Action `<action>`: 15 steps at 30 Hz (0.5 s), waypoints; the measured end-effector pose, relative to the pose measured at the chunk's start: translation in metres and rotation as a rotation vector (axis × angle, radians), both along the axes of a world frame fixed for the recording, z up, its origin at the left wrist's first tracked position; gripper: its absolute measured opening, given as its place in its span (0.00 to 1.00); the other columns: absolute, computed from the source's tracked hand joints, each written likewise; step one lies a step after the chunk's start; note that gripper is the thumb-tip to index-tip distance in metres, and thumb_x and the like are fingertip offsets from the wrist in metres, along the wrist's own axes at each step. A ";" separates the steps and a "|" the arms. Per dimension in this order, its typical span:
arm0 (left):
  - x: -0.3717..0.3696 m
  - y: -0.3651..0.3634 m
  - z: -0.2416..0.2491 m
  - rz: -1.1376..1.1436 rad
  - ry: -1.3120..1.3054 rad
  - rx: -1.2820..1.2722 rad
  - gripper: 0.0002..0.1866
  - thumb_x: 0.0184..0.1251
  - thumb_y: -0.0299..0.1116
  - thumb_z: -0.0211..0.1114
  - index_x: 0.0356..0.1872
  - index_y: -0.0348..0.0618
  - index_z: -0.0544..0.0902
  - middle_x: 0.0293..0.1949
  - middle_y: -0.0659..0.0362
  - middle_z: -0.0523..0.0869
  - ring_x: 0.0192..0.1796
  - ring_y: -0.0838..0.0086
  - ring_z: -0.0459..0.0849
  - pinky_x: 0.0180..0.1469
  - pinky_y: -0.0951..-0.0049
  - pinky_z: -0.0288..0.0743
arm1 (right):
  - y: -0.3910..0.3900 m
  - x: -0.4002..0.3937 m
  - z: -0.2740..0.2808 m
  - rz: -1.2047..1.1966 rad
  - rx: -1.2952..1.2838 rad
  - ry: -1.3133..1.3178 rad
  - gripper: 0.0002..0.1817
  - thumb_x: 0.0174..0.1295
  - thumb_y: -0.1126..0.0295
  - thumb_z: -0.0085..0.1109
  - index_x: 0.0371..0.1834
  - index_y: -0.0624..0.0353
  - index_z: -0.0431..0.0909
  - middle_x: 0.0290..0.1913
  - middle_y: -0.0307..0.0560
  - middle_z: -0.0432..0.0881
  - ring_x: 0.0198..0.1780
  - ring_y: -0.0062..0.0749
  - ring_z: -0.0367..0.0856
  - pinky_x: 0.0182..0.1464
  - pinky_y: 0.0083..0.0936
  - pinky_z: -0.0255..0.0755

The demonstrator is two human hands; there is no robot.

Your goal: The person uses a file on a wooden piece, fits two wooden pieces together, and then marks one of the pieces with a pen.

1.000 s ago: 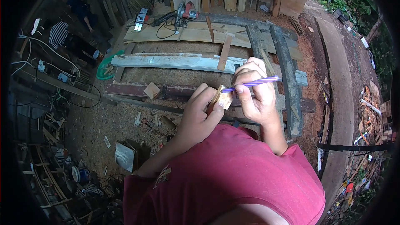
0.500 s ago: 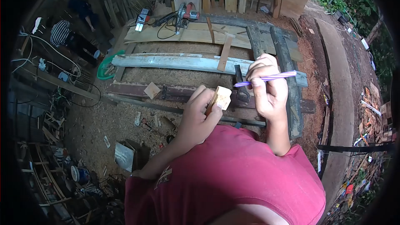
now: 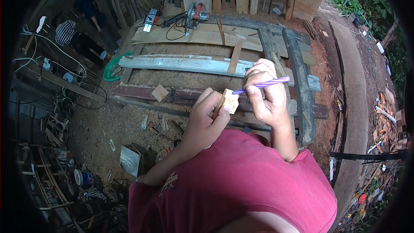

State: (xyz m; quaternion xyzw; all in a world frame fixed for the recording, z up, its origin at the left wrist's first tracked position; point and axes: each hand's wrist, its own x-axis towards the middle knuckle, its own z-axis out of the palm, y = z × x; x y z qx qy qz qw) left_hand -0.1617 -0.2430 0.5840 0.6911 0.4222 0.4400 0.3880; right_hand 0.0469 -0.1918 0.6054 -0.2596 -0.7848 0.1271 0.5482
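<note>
A small light-coloured wood block [image 3: 230,100] is gripped by my left hand [image 3: 204,118], thumb on its near face and fingers behind. My right hand [image 3: 269,95] pinches a purple-and-white striped pencil [image 3: 268,83] between thumb and fingers. The pencil lies nearly level, and its left tip is right at the upper right edge of the block. Both hands are in front of my red shirt, above the timber frame. Part of the block is hidden behind my left fingers.
Beyond my hands lie a whitish beam [image 3: 181,64] and a dark red beam [image 3: 138,91]. A circular saw [image 3: 196,15] with its cord and another power tool [image 3: 150,19] rest on boards at the back. A green basket [image 3: 113,71] stands left, near two people.
My right hand has moved left and slightly down, bringing the pencil tip from beside the block to its edge. My left hand still holds the block in the same place.
</note>
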 end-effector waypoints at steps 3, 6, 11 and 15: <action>0.001 -0.001 0.004 0.004 0.000 0.025 0.03 0.69 0.22 0.62 0.40 0.35 0.78 0.37 0.54 0.72 0.36 0.66 0.73 0.41 0.65 0.69 | 0.000 -0.006 0.000 0.031 0.023 0.010 0.04 0.65 0.76 0.67 0.38 0.59 0.81 0.37 0.46 0.84 0.43 0.46 0.82 0.61 0.47 0.70; 0.001 -0.002 0.004 -0.001 0.003 0.039 0.03 0.69 0.22 0.62 0.40 0.35 0.78 0.37 0.54 0.73 0.36 0.67 0.74 0.41 0.66 0.69 | 0.001 -0.009 0.000 0.044 0.044 0.009 0.03 0.65 0.76 0.67 0.38 0.59 0.81 0.37 0.46 0.84 0.43 0.46 0.82 0.60 0.47 0.70; 0.001 -0.004 0.004 0.003 0.007 0.006 0.03 0.69 0.22 0.62 0.40 0.35 0.78 0.37 0.54 0.73 0.36 0.66 0.74 0.41 0.65 0.70 | 0.002 0.001 -0.003 0.028 -0.010 0.014 0.03 0.65 0.76 0.66 0.39 0.60 0.81 0.37 0.47 0.84 0.42 0.46 0.82 0.59 0.46 0.70; 0.003 -0.004 0.003 -0.012 0.010 0.011 0.04 0.69 0.23 0.63 0.40 0.35 0.78 0.38 0.54 0.72 0.36 0.66 0.74 0.42 0.64 0.70 | 0.000 -0.009 -0.002 0.063 0.043 -0.040 0.04 0.64 0.77 0.66 0.39 0.59 0.81 0.37 0.46 0.84 0.42 0.46 0.83 0.59 0.45 0.70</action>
